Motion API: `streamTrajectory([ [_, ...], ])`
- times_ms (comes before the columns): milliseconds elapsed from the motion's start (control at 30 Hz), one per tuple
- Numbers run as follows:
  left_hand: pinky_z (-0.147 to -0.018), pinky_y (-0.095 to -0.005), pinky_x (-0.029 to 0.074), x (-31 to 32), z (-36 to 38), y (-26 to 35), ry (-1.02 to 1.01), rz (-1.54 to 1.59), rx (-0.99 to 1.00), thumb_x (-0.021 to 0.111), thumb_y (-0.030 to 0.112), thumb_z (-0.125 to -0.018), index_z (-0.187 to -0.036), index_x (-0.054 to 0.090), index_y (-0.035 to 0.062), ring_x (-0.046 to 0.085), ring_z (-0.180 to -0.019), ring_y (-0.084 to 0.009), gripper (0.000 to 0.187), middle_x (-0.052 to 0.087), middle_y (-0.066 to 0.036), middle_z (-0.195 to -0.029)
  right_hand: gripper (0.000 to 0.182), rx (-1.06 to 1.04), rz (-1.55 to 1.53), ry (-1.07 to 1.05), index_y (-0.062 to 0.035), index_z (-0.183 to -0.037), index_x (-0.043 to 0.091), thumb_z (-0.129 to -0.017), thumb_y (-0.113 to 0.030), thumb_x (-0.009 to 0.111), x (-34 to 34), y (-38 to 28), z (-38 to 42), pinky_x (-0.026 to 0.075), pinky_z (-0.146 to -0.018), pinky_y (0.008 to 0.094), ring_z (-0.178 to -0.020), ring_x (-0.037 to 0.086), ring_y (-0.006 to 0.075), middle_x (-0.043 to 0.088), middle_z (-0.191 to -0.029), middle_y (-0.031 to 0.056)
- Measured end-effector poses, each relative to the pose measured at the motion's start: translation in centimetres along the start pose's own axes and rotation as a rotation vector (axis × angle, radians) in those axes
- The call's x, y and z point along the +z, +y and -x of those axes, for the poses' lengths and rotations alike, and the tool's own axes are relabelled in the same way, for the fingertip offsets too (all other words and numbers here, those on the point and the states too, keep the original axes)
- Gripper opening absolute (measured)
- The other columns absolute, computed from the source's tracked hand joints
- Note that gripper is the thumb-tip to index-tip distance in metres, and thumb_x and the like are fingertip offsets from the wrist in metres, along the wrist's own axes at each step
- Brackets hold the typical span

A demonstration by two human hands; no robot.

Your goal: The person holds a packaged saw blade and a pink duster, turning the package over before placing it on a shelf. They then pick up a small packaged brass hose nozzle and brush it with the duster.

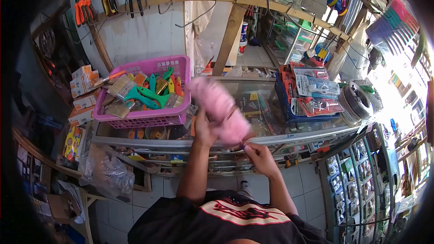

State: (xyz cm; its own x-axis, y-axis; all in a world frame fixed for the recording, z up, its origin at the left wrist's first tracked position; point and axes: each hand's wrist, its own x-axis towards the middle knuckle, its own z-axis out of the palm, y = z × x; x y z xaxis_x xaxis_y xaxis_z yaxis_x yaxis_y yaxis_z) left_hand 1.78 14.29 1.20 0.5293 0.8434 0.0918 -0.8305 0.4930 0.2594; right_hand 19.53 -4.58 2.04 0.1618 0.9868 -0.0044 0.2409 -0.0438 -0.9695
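Observation:
A pink, soft-looking, fluffy bundle [219, 104] is held slanting over the glass counter, smeared by motion, so its exact kind cannot be made out. My left hand [205, 130] is closed on its left side, with the fingers partly hidden behind it. At the bundle's lower right end, my right hand [260, 157] pinches a thin, dark part that sticks out of it. Just to the left stands a pink plastic basket [149, 119], filled with paintbrushes [121, 86] and several green-handled tools [147, 97].
The glass display counter [181, 143] runs across in front of me. On its right are a blue basket [312, 118] of packaged tools and wire coils [357, 101]. Metal hooks [199, 16] hang from a wooden beam above. Orange-and-white boxes [84, 81] are stacked at left.

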Motion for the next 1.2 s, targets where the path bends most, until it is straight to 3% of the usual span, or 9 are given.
streamTrajectory([
  [67,-0.111,-0.0474,0.048,-1.5,0.2,-0.4,-0.394,-0.271,0.199,0.061,0.040,-0.106,-0.152,0.050,0.0063,0.061,-0.128,-0.0295,0.057,0.063,-0.013,-0.139,0.026,0.018,0.005,-0.029,0.0037,-0.106,0.073,-0.107,-0.021,0.065,0.2,-0.9,0.4,0.040,-0.058,0.0268,-0.068,0.051,0.0043,0.059,-0.073,-0.0031],
  [200,-0.110,-0.0460,0.050,2.9,1.6,0.2,0.052,-0.167,0.140,0.072,0.045,-0.098,-0.151,0.049,0.0030,0.061,-0.129,-0.0283,0.071,0.064,-0.013,-0.138,0.027,0.009,-0.107,0.042,0.0020,-0.098,0.070,-0.108,-0.022,0.062,1.3,0.1,-0.1,0.040,-0.059,0.0266,-0.067,0.050,0.0047,0.057,-0.072,-0.0038],
  [267,-0.113,-0.0473,0.047,-2.2,0.6,0.5,-0.470,-0.504,0.234,0.055,0.052,-0.108,-0.152,0.051,0.0111,0.059,-0.133,-0.0278,0.060,0.063,-0.008,-0.142,0.030,-0.028,-0.055,-0.068,0.0016,-0.093,0.068,-0.109,-0.023,0.060,1.3,-1.0,0.2,0.040,-0.059,0.0269,-0.066,0.049,0.0051,0.055,-0.071,-0.0043],
  [400,-0.114,-0.0533,0.044,3.9,2.5,0.6,0.116,-0.257,0.142,0.056,0.052,-0.106,-0.156,0.045,0.0105,0.059,-0.131,-0.0284,0.066,0.061,-0.012,-0.143,0.027,0.016,-0.143,0.029,0.0018,-0.099,0.071,-0.108,-0.021,0.061,1.1,1.0,-0.7,0.042,-0.062,0.0259,-0.068,0.051,0.0061,0.060,-0.074,-0.0022],
  [700,-0.106,-0.0398,0.053,0.2,1.5,1.7,-0.311,0.223,-0.358,0.048,0.049,-0.110,-0.146,0.053,0.0046,0.064,-0.121,-0.0261,0.057,0.064,-0.014,-0.133,0.027,-0.007,-0.022,-0.005,0.0025,-0.094,0.069,-0.108,-0.020,0.060,0.2,-0.8,0.6,0.042,-0.062,0.0271,-0.069,0.051,0.0059,0.060,-0.074,-0.0020],
  [867,-0.109,-0.0471,0.050,4.4,3.2,-0.5,0.088,-0.233,0.087,0.055,0.048,-0.107,-0.146,0.053,0.0042,0.061,-0.128,-0.0251,0.058,0.064,-0.015,-0.131,0.026,-0.015,-0.116,0.033,0.0002,-0.098,0.068,-0.110,-0.020,0.058,1.1,0.8,0.0,0.036,-0.057,0.0239,-0.064,0.047,0.0030,0.055,-0.073,-0.0053],
  [1067,-0.107,-0.0409,0.053,-2.8,1.6,-1.0,-0.433,-0.009,-0.137,0.057,0.043,-0.106,-0.150,0.050,0.0017,0.063,-0.125,-0.0222,0.060,0.061,-0.016,-0.142,0.028,-0.030,-0.053,0.027,0.0031,-0.108,0.069,-0.108,-0.023,0.062,1.8,0.5,-0.3,0.044,-0.065,0.0275,-0.072,0.053,0.0068,0.061,-0.077,0.0008],
  [1100,-0.105,-0.0416,0.054,4.3,4.5,-1.4,0.138,-0.203,0.076,0.057,0.042,-0.106,-0.151,0.049,0.0009,0.063,-0.125,-0.0225,0.061,0.061,-0.016,-0.143,0.031,0.019,-0.058,0.035,0.0052,-0.115,0.072,-0.106,-0.023,0.065,1.4,0.6,-0.5,0.047,-0.069,0.0294,-0.075,0.056,0.0086,0.065,-0.079,0.0037],
  [1200,-0.100,-0.0371,0.057,-2.6,2.3,-1.5,-0.375,-0.328,0.135,0.056,0.047,-0.107,-0.151,0.049,0.0013,0.064,-0.123,-0.0200,0.064,0.064,-0.015,-0.135,0.027,-0.047,-0.020,-0.128,0.0032,-0.119,0.071,-0.108,-0.020,0.063,0.3,1.5,-0.7,0.043,-0.065,0.0257,-0.073,0.052,0.0050,0.064,-0.082,-0.0011],
])
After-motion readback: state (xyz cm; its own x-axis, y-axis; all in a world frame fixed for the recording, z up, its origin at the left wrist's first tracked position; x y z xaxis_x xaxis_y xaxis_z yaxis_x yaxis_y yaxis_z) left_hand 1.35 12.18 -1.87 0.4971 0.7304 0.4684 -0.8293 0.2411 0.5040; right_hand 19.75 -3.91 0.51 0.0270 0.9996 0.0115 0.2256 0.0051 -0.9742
